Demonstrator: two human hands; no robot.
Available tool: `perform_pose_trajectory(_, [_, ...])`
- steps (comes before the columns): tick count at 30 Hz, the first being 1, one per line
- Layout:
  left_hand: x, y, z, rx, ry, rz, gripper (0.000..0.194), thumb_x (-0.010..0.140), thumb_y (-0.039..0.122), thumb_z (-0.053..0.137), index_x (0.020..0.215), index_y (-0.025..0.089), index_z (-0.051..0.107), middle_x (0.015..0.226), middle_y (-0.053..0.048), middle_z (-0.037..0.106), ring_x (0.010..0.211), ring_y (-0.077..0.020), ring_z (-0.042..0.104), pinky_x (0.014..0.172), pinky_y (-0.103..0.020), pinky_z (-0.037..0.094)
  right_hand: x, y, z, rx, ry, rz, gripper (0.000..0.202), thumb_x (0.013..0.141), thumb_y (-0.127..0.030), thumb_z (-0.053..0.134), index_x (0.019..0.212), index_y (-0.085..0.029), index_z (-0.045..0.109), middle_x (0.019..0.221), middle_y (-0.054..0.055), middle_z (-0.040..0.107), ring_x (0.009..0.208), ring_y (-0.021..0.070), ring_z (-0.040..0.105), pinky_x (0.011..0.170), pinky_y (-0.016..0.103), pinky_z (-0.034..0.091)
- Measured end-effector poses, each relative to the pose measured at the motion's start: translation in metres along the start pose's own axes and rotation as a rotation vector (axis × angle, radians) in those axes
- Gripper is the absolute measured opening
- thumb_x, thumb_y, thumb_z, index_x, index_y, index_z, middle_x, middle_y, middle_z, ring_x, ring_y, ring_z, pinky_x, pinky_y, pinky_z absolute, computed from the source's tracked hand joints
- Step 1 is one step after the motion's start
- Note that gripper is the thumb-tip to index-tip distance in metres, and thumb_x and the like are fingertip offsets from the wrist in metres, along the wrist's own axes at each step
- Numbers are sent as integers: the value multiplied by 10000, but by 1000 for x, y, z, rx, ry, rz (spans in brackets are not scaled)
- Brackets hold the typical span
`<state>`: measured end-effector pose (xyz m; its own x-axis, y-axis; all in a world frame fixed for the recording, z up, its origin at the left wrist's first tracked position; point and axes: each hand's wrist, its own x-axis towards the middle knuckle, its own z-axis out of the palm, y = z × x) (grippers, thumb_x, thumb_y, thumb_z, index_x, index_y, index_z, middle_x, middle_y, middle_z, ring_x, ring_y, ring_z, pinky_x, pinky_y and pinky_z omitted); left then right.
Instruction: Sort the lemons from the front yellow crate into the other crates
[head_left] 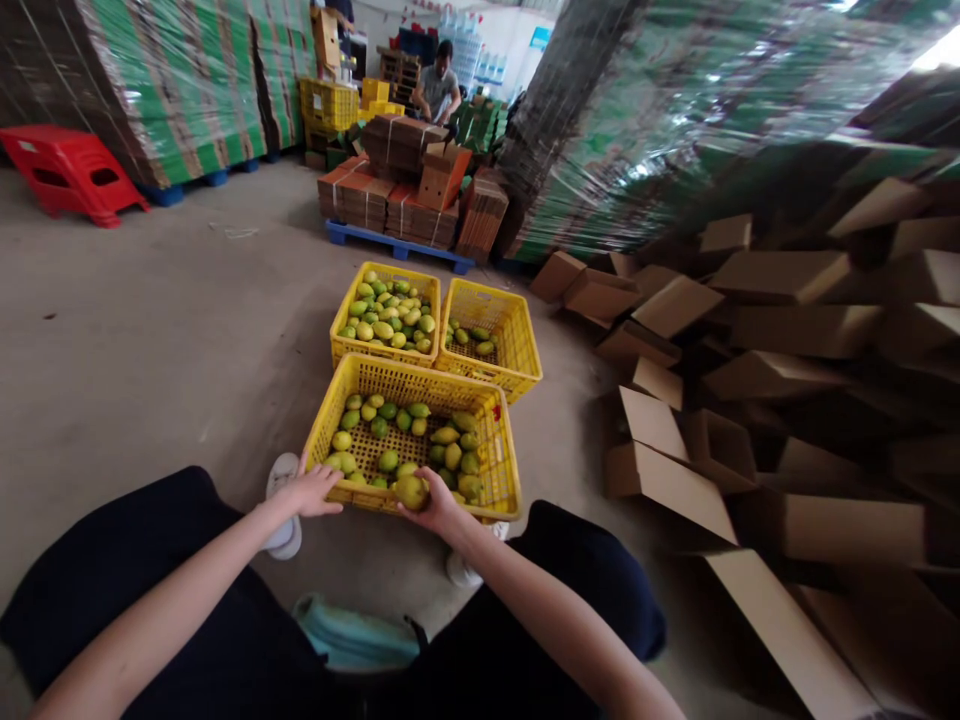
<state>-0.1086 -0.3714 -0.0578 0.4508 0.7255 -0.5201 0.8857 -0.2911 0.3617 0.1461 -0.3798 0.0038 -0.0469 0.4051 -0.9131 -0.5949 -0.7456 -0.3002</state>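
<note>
Between my knees stands the front yellow plastic crate (424, 372), holding many oval yellow-green fruits, which lie loosely in groups with bare floor showing between them. My left hand (311, 490) rests on the near left corner of its rim, fingers stretched out, with no fruit in it. Over the near rim, right of its middle, my right hand (437, 508) has its fingers around one yellow-green fruit (411, 491). Directly behind stand two more crates: a fuller fruit crate (341, 325) on the left and a right crate (517, 345) with several green fruits at one end.
Empty cardboard boxes (787, 275) are heaped along the right side. Flattened cartons (356, 195) lie on a blue pallet (397, 245) ahead. A red stool (79, 175) stands at far left near wrapped stacks (187, 80). A person (439, 85) works at the back.
</note>
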Motion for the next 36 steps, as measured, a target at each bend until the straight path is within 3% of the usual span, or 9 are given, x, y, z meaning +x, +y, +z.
perform_pose_trajectory(2, [0, 1, 0, 36, -5, -5, 679, 881, 474, 588, 1470, 147, 505, 1492, -240, 509, 1414, -402, 426, 1213, -616, 52, -6, -17, 5, 7, 67, -38, 92, 906, -158, 529, 996, -174, 539, 797, 26, 606, 634, 182, 588, 500, 310, 551])
perform_pose_trajectory(5, [0, 2, -2, 60, -28, -12, 689, 869, 462, 597, 1468, 134, 503, 1490, -250, 508, 1409, -414, 429, 1207, -622, 74, -21, -77, 20, 77, 83, -200, 80, 937, -206, 549, 1009, -174, 565, 836, 4, 621, 645, 138, 602, 584, 285, 574])
perform_pose_trajectory(9, [0, 2, -1, 117, -18, -13, 657, 892, 450, 566, 1465, 136, 505, 1477, -244, 517, 1388, -401, 457, 1212, -613, 87, -49, -179, 37, 204, -5, -516, 333, 986, -474, 419, 1152, -229, 571, 1025, 25, 672, 785, 156, 674, 671, 331, 613])
perform_pose_trajectory(12, [-1, 2, 3, 165, 22, 1, 623, 907, 413, 541, 1462, 133, 505, 1448, -233, 542, 1364, -396, 490, 1209, -634, 107, -67, -214, 30, 232, -76, -651, 420, 970, -520, 387, 1229, -239, 560, 1193, 87, 666, 890, 214, 701, 733, 433, 618])
perform_pose_trajectory(16, [-3, 7, 6, 216, 42, -20, 594, 902, 355, 548, 1449, 128, 512, 1423, -229, 561, 1330, -399, 523, 1201, -650, 140, -66, -188, -4, 123, -220, -668, 326, 930, -329, 424, 1120, -195, 653, 1045, 101, 753, 850, 242, 731, 700, 382, 609])
perform_pose_trajectory(20, [-8, 10, -2, 226, 41, -37, 593, 901, 331, 559, 1448, 110, 501, 1462, -251, 525, 1362, -403, 492, 1205, -626, 138, -57, -148, -30, 129, -218, -570, 361, 786, -175, 469, 1071, -190, 688, 846, 80, 789, 744, 220, 742, 621, 323, 585])
perform_pose_trajectory(27, [0, 1, -38, -13, -226, -31, 732, 906, 693, 459, 1415, 180, 576, 1459, -176, 585, 1384, -344, 503, 1185, -495, 281, -72, -133, -21, 100, -297, -495, 358, 734, -151, 519, 1046, -171, 691, 803, 57, 790, 641, 178, 717, 648, 297, 593])
perform_pose_trajectory(32, [53, 4, -54, -45, -187, -76, 514, 984, 597, 387, 1136, 260, 743, 1307, -64, 712, 1298, -262, 588, 1111, -382, 393, -59, -109, -7, 4, -272, -366, 192, 730, -145, 546, 862, -204, 671, 686, 27, 747, 571, 163, 674, 610, 292, 568])
perform_pose_trajectory(36, [117, 3, -48, 11, -181, -141, 356, 906, 481, 607, 1086, 202, 736, 1223, -106, 737, 1160, -270, 646, 1022, -365, 469, -51, -98, 13, -53, -305, -273, 84, 724, -182, 574, 777, -193, 637, 654, 20, 720, 585, 156, 661, 672, 306, 564])
